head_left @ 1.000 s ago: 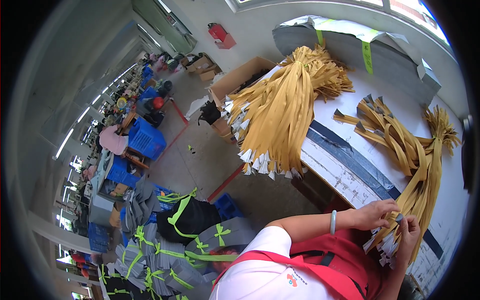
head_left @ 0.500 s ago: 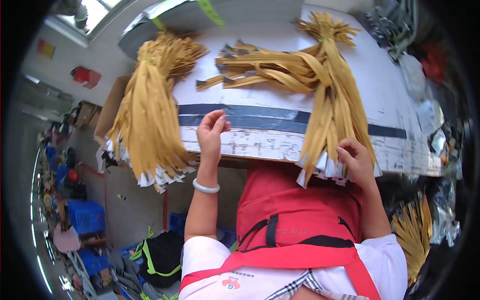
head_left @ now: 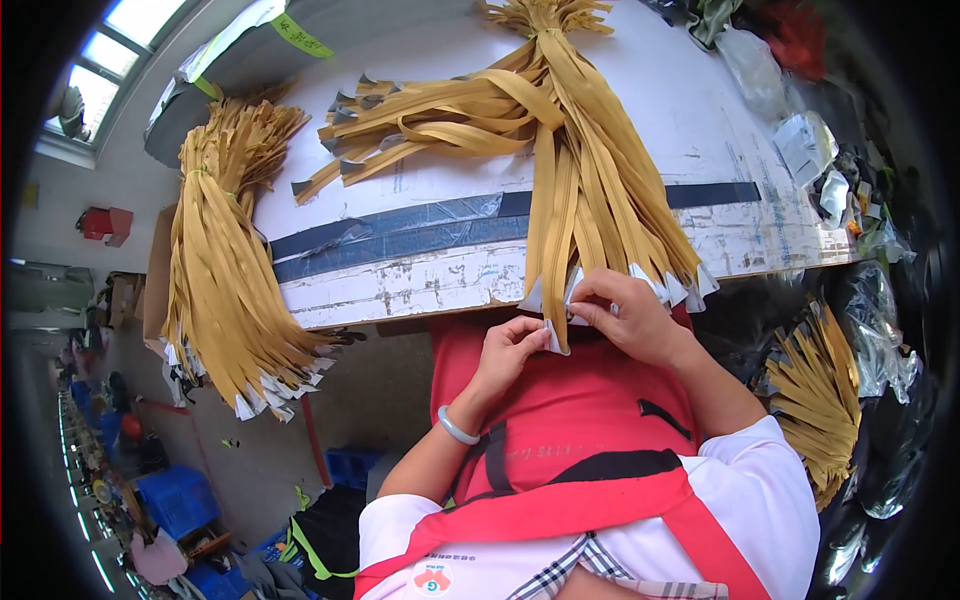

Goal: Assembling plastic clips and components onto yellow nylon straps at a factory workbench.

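Note:
A bundle of mustard-yellow zippers [head_left: 590, 150], tied near its far end, lies across the table with its white-tipped ends over the front edge. My left hand [head_left: 508, 355] pinches the white tip of one zipper [head_left: 556, 270] that hangs below the edge. Close beside it, my right hand [head_left: 635, 315] is closed, thumb and finger together at a white-tipped zipper end; the fingers partly hide what they grip. Several zippers with grey tips [head_left: 430, 105] fold out to the left from this bundle. A second tied bundle of zippers [head_left: 220, 260] drapes over the table's left end.
Dark tape strips [head_left: 400, 235] run along the worn white table [head_left: 400, 300]. Clear plastic bags [head_left: 755, 70] lie at the right. More yellow strips [head_left: 820, 400] hang at the lower right. Blue crates [head_left: 178, 500] stand on the floor at left.
My left hand has come right and down from above the table to a zipper tip. My right hand has moved left, close to it. The whole view has shifted.

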`<state>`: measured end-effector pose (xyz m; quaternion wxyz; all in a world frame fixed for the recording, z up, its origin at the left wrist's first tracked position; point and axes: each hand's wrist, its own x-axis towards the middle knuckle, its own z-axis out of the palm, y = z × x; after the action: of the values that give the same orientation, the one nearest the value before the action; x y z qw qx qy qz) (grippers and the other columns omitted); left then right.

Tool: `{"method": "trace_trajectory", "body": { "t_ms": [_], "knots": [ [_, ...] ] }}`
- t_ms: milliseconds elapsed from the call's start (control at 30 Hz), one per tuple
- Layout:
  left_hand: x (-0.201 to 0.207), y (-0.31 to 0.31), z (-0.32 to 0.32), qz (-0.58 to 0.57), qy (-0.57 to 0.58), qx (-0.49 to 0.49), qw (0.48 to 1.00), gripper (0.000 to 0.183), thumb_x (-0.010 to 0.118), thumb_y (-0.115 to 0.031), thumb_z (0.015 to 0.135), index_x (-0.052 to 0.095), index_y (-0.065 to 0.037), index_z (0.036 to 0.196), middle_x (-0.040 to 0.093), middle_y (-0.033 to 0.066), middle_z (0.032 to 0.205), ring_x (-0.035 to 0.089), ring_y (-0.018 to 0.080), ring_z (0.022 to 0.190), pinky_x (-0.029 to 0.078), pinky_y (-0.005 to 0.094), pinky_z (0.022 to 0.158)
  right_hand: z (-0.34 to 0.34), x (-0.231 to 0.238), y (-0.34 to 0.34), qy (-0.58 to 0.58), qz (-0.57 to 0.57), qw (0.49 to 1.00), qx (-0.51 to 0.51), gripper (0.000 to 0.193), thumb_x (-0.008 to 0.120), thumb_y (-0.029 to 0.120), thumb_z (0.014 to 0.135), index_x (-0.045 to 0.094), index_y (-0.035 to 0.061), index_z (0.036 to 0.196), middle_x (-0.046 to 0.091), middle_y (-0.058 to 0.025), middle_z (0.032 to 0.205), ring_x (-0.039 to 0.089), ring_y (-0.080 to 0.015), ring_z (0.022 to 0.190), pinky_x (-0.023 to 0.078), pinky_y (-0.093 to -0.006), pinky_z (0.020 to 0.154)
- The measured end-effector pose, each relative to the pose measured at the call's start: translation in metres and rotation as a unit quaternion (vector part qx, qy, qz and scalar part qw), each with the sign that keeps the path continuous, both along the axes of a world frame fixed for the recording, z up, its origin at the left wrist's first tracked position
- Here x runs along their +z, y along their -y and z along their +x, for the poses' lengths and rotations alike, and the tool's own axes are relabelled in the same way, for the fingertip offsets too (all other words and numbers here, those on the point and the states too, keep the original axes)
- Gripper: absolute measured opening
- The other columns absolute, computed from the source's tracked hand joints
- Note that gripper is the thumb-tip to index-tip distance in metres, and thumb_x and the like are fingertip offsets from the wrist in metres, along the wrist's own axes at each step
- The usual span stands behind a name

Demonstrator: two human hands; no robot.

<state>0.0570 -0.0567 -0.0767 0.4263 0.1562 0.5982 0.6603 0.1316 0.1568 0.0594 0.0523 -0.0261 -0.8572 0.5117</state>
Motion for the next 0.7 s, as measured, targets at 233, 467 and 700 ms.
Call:
{"method": "trace_trajectory", "body": {
  "t_ms": [233,467,700],
  "knots": [
    [0.054,0.004,0.002,0.104,0.296,0.044,0.948,0.021,0.062,-0.013,0.1,0.064,0.0,0.117,0.07,0.0056,0.103,0.068,0.0135,0.089,0.057,0.0292,0.079,0.014,-0.029,0.022,-0.052,-0.036,0.996,0.07,0.011,0.067,0.002,0.089,0.065,0.0016,0.1,0.064,-0.0113,0.095,0.064,-0.0297,0.088,0.052,-0.0364,0.076],
    [0.06,0.005,0.003,0.159,0.359,0.054,0.918,0.02,0.063,-0.013,0.098,0.06,-0.005,0.117,0.068,0.0043,0.098,0.066,0.0122,0.084,0.056,0.0269,0.075,0.013,-0.021,0.033,0.002,-0.149,0.989,0.017,0.012,0.067,0.003,0.09,0.064,0.0024,0.102,0.063,-0.0112,0.1,0.065,-0.0293,0.092,0.053,-0.0361,0.079],
    [0.062,0.008,0.008,0.154,0.367,0.078,0.914,0.025,0.062,-0.004,0.097,0.058,-0.006,0.122,0.066,0.0041,0.099,0.065,0.0129,0.084,0.055,0.0267,0.075,0.012,-0.019,0.035,-0.094,0.005,0.988,0.124,0.011,0.069,0.004,0.089,0.063,0.0025,0.098,0.061,-0.0101,0.104,0.066,-0.0289,0.09,0.053,-0.0343,0.08]
  ]
}}
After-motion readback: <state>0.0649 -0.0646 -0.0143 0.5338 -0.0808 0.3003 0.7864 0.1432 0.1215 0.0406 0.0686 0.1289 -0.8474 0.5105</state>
